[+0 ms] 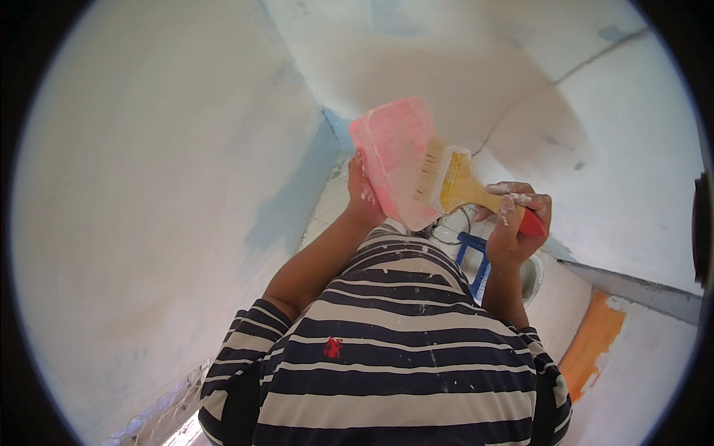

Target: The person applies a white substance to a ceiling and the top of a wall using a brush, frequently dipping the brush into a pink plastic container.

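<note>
A pink rectangular plastic tub [372, 160], smeared with whitish paint, is tilted in front of my chest. My left hand [362, 189] grips it by its left side, the fingers mostly hidden beneath. In my right hand [517, 219] is a wide flat paintbrush [465, 182] with pale bristles, a yellow band and a red-tipped wooden handle. Its bristles point left, over the tub's right edge; whether they touch the inside I cannot tell. White paint spots both hands.
Patchy white and blue walls [201, 149] meet in a corner ahead. A dark cable [513, 104] runs along the right wall. Below stand a blue plastic stool [472, 256] and a pale round container [532, 279]. An orange strip [595, 334] and a grey ledge [632, 282] lie at right.
</note>
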